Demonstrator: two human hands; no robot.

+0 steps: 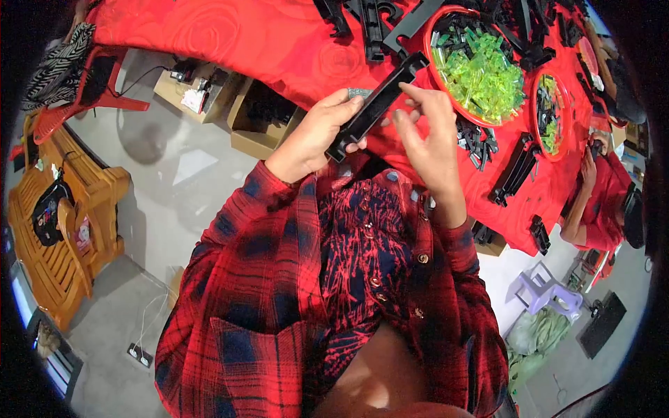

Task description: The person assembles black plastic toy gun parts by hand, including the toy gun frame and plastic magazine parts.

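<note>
My left hand (pixel 315 132) is closed around a long black plastic channel-shaped part (pixel 380 104), which slants up and to the right above the near edge of the red table. Its thumb presses on the part's side, and a bit of grey material shows near the thumb. Close to the upper end, my right hand (pixel 432 132) has its index fingertip at the part's edge; thumb and index finger are spread apart, the other fingers partly hidden. Beyond it stands a red basin (pixel 430 52) of yellow-green translucent pieces (pixel 484 80) and small black pieces.
More black plastic parts (pixel 516 171) lie along the red tablecloth (pixel 209 31). A smaller red basin (pixel 535 104) sits at the right. Another person in red (pixel 603 202) is at the table's right side. Cardboard boxes (pixel 254 139) stand below the table, a wooden bench (pixel 63 230) at left.
</note>
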